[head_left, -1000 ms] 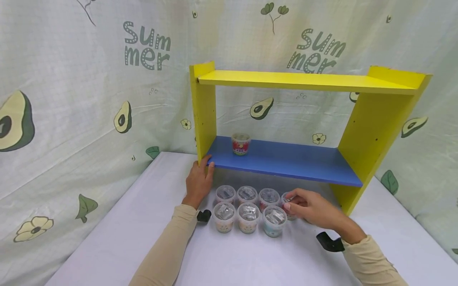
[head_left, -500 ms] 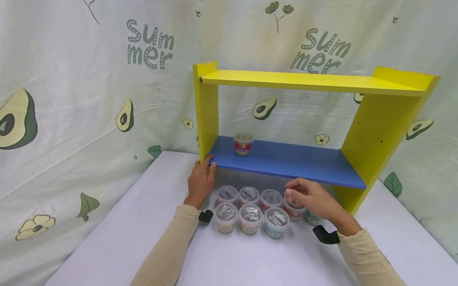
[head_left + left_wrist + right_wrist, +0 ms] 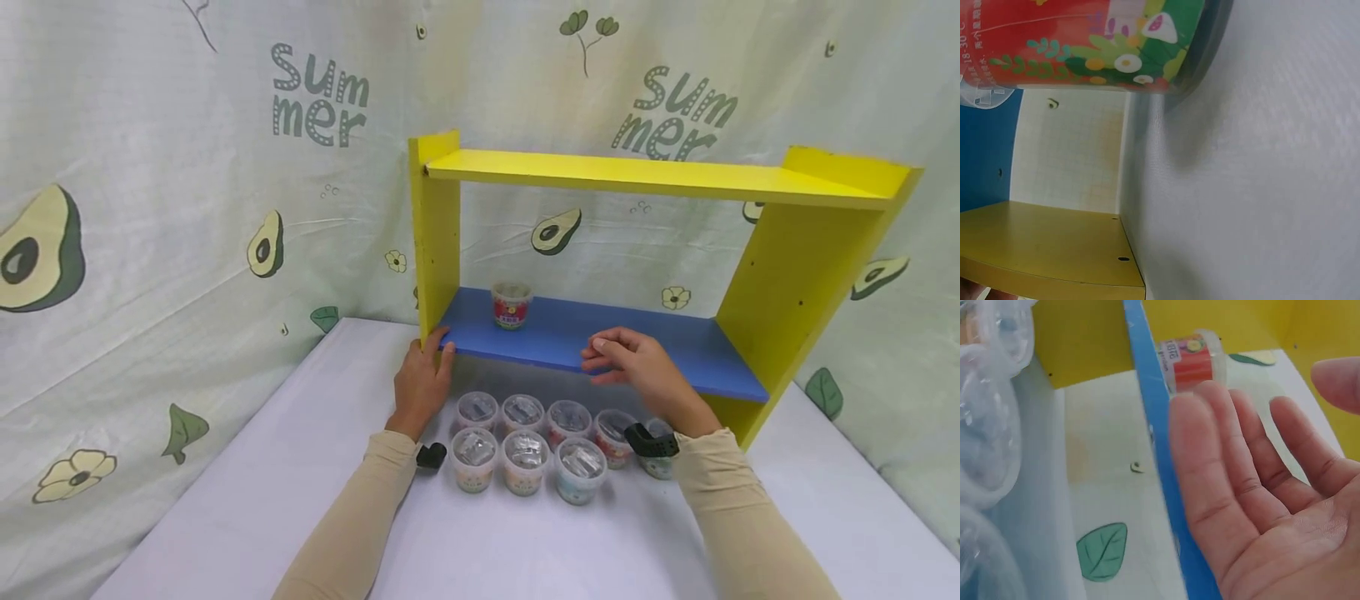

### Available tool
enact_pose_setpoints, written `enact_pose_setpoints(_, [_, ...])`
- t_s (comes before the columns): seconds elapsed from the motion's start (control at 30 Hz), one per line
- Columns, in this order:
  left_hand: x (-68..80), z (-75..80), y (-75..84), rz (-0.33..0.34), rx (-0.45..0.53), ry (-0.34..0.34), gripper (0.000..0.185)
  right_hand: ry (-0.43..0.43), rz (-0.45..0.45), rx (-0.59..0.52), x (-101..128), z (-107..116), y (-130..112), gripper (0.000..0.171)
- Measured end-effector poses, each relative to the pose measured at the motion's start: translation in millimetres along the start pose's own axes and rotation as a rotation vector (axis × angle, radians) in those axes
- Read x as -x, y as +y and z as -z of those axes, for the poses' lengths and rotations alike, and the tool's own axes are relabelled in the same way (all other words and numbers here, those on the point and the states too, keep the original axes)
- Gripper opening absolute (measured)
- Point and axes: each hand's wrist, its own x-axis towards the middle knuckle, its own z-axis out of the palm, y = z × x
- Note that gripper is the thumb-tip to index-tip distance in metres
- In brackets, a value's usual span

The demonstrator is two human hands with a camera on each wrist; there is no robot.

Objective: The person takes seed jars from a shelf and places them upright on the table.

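My left hand grips the left end of the shelf unit, where the yellow side panel meets the blue board. Bits of its fingers show at the lower left corner of the left wrist view. In front of the blue board's edge hovers my right hand, palm inward and holding nothing; its fingers look loosely extended in the right wrist view. Beyond those fingers a red-labelled plastic cup stands upright on the board, toward the left end. Below, lidded cups stand in two rows on the table.
The yellow top board spans above the blue one, with the right side panel beyond my right hand. A greenish cup at the row's right end is partly hidden by the black wrist mount. A patterned curtain hangs behind.
My right hand has lifted off the red cup near the right end of the back row and risen to the blue board, its fingers loosening. My left hand keeps its grip.
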Motion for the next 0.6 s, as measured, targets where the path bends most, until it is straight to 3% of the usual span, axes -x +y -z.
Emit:
enact_pose_setpoints(0.37, [-0.6, -1.1, -2.1, -0.01, 0.005, 0.023, 0.046, -0.031, -0.077, -0.067, -40, -12, -12, 0.064])
enact_pose_setpoints(0.6, [-0.2, -0.9, -1.0, 0.007, 0.006, 0.01, 0.046, -0.029, -0.134, -0.111, -68, -20, -18, 0.063])
